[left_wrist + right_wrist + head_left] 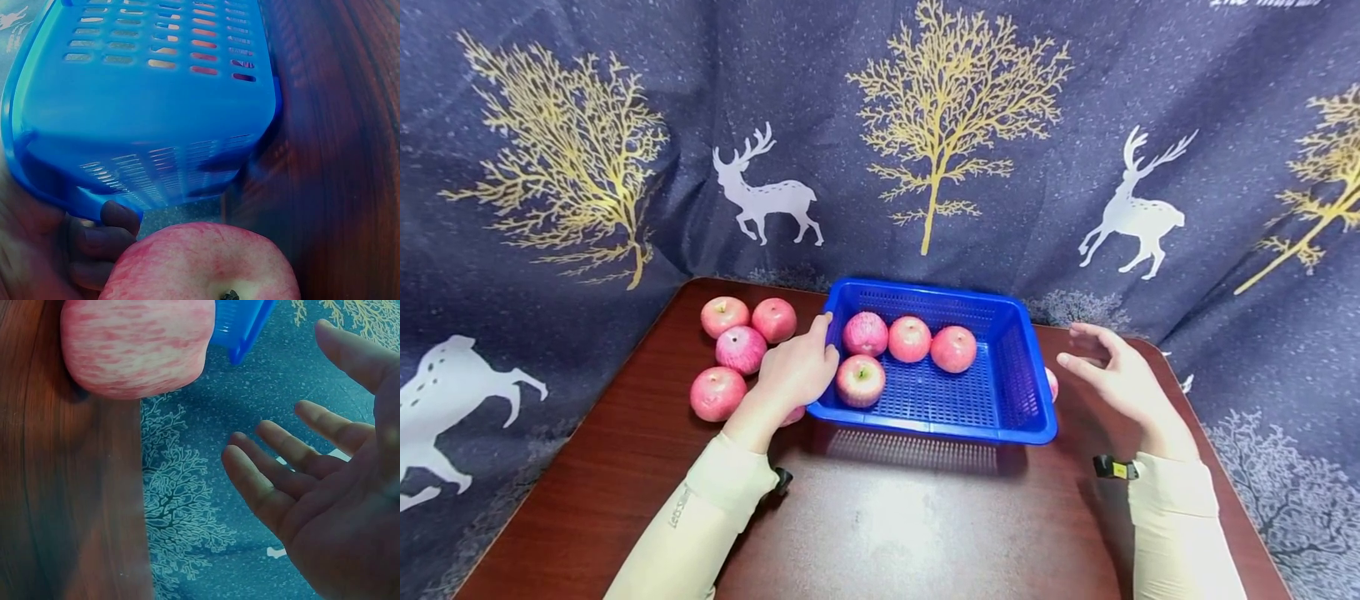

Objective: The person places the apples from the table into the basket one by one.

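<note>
Sleeves (1176, 533) nearest, before blue basket (932, 427); left grip (800, 364) clasps its left side, right grip (1123, 379) empty; four apples (910, 339) inside, six outside.

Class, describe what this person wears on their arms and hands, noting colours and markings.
The left hand and right hand wear no gloves. The left sleeve and right sleeve are long and pale cream; small dark lettering marks the left. A black piece shows at each cuff, the right one with a yellow patch.
</note>
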{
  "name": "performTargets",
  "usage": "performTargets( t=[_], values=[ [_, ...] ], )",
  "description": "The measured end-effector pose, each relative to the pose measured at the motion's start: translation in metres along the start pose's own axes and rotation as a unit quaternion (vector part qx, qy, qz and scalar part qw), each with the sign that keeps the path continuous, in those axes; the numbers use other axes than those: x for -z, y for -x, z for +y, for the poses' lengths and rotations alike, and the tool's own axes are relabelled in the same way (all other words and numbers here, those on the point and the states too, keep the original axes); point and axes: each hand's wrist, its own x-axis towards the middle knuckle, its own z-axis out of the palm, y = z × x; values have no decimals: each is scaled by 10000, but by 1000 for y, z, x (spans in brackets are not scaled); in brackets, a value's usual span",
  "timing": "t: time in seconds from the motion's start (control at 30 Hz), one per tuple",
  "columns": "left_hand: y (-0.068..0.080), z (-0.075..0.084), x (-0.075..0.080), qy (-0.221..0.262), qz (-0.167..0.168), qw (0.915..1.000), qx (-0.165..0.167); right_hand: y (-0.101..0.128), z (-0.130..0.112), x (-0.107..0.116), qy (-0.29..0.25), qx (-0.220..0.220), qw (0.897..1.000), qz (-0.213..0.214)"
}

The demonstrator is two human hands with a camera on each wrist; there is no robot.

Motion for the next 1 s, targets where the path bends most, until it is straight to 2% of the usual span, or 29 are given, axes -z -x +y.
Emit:
performTargets(
  t=[0.53,1.0],
  values=[
    [-4,3,3,-15,-43,10000,12,-2,3,0,380,-189,9987,-264],
    [1,2,1,15,-48,10000,74,-2,4,-6,452,-326,9959,-718]
  ],
)
